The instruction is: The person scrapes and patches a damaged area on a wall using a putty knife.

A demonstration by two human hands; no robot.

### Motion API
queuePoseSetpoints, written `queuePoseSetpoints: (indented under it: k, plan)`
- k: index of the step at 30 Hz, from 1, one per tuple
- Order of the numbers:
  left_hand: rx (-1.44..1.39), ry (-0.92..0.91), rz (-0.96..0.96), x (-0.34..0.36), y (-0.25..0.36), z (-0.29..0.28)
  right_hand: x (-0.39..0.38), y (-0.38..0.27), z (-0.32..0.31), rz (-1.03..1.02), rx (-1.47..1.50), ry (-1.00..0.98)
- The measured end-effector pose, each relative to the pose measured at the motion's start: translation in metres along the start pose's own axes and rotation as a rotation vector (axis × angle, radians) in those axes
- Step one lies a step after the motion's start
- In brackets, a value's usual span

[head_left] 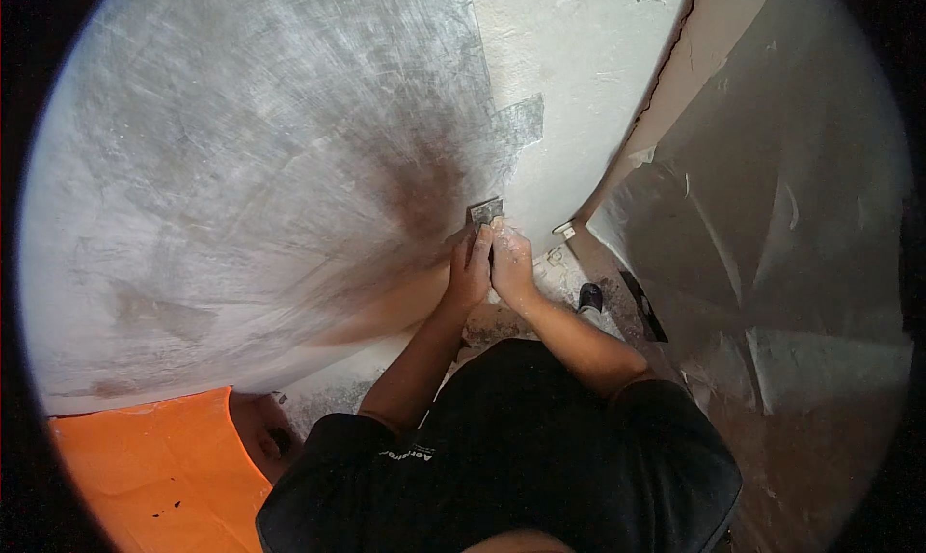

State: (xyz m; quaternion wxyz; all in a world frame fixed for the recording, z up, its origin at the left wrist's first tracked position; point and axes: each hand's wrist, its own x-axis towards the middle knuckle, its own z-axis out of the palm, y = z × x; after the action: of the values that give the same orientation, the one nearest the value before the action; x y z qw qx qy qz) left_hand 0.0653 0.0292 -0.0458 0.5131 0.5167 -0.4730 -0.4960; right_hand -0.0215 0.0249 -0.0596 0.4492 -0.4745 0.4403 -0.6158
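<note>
Closest to me, one black shirt fills the bottom of my view, and from its two short sleeves the left forearm and right forearm angle inward, meeting ahead of the chest. Now the hands: the left hand and right hand come side by side, nearly pressed together, fingers pointing away from me and closed on one flat tool. Pale dust coats the right one. The tool sits just beyond the fingertips, by the grey-smeared wall; I can't tell whether it touches. Around them I count one orange sheet low on the left, one greyish plastic sheet on the right, and one dark shoe down on the floor. Farther up, one white wall strip borders the grey.
</note>
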Motion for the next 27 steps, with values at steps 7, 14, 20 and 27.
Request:
queuePoseSetpoints:
  k: [7,14,20,27]
  plan:
    - [0.086,-0.122,-0.028,0.008,-0.008,-0.011,-0.007,0.016,0.01,0.07,0.042,0.052]
    - [0.312,-0.05,0.107,0.013,0.002,-0.001,0.002,0.015,0.002,0.111,0.046,0.021]
    - [0.305,-0.047,0.075,0.015,0.004,-0.001,0.007,0.021,0.004,0.058,0.071,0.035]
    - [0.266,-0.021,0.115,0.013,0.001,0.006,0.009,0.019,0.001,0.036,0.075,0.065]
